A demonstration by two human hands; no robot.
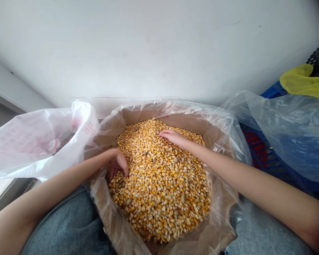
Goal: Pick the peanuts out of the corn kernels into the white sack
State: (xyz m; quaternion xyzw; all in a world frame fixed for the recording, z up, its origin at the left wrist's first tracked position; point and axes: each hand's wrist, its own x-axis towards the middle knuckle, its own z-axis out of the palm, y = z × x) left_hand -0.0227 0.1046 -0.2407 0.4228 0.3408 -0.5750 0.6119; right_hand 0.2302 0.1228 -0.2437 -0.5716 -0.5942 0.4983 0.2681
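Note:
Yellow and white corn kernels [170, 180] fill a cardboard box [191, 122] lined with a clear plastic bag [228, 138]. Among the kernels lie several brownish lumps [183, 199] that look like unshelled peanuts. At the box's left side, my left hand [119, 163] hangs down from a bent wrist, thumb and fingers apart, touching the corn beside a few brown lumps [119, 178]. Farther back, my right hand [173, 137] rests on top of the heap. Its fingertips are drawn together at the kernels; what is between them is too small to name.
A white plastic bag with pink print [42, 141] stands open on the left. To the right are a blue crate [279, 166] partly under clear plastic, something red inside it, and a yellow cloth-like item [305, 81]. A white wall [149, 49] rises behind. My jeans-clad knees [69, 223] flank the box.

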